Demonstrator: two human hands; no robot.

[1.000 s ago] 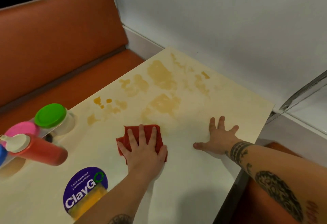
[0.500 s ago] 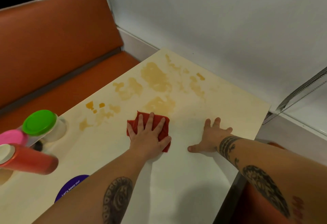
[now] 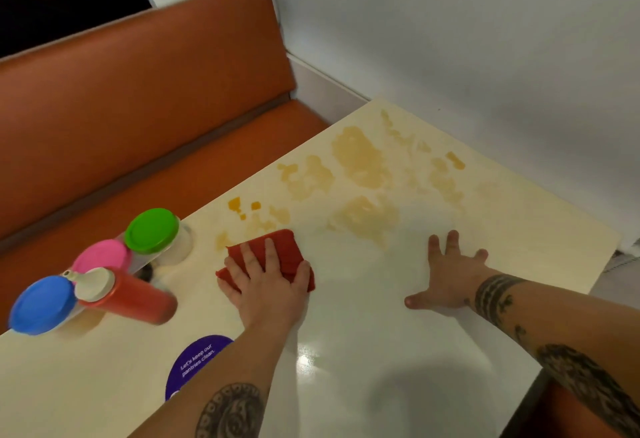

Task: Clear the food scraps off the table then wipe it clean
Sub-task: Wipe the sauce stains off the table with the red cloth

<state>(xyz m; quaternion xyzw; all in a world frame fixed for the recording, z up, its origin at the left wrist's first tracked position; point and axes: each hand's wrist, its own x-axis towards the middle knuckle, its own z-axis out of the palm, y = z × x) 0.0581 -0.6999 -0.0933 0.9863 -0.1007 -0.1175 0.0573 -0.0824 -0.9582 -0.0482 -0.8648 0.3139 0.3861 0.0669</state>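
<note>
My left hand [image 3: 266, 282] presses flat on a folded red cloth [image 3: 280, 247] lying on the cream table [image 3: 363, 351], fingers straight over it. The cloth sits just below a patch of yellow-brown smears [image 3: 360, 157] that spread over the far half of the table, with small orange bits [image 3: 235, 204] near the left edge. My right hand [image 3: 446, 275] rests flat on the table to the right, fingers spread, holding nothing.
At the table's left stand tubs with green [image 3: 151, 230], pink [image 3: 100, 256] and blue [image 3: 41, 304] lids and a red squeeze bottle [image 3: 131, 294]. A purple round sticker [image 3: 195, 358] lies near my left forearm. An orange bench [image 3: 138, 108] runs behind; a white wall is on the right.
My left hand has slid the red cloth to the left, toward the tubs and the smears at the table's left edge. My right hand has stayed flat in place.
</note>
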